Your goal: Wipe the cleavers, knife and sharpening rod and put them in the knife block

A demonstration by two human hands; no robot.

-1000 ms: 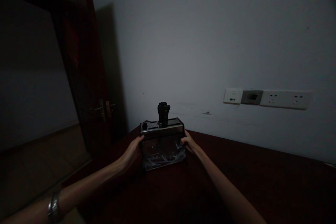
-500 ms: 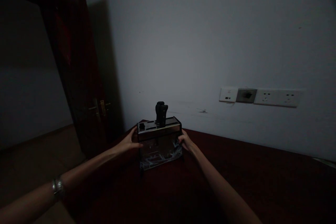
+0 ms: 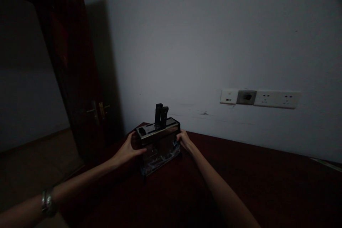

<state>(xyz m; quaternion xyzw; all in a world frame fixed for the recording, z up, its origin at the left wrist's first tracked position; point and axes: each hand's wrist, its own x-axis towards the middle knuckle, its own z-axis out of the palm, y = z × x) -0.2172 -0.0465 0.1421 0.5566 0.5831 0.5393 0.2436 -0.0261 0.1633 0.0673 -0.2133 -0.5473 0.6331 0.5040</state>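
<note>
Between my hands is a knife block [image 3: 160, 151] with a shiny metal slotted top and a dark, see-through front. Two black handles [image 3: 161, 115] stand up out of its top slots. My left hand [image 3: 129, 150] grips the block's left end, the thumb lying across the front face and the fingers behind. At the right end my right hand [image 3: 184, 139] holds it with curled fingers. The block stands at an angle on the dark red table [image 3: 227, 164], its left end nearer me. Its back side is hidden.
A pale wall [image 3: 187, 60] rises behind the table, with a row of sockets [image 3: 259, 98] to the right. On the left stands a dark red door [image 3: 80, 78] with a metal handle [image 3: 96, 111]. The room is dim.
The knife block has turned, its left end swinging toward me, and both hands have moved with it. The two handles now show farther apart. The view has shifted slightly.
</note>
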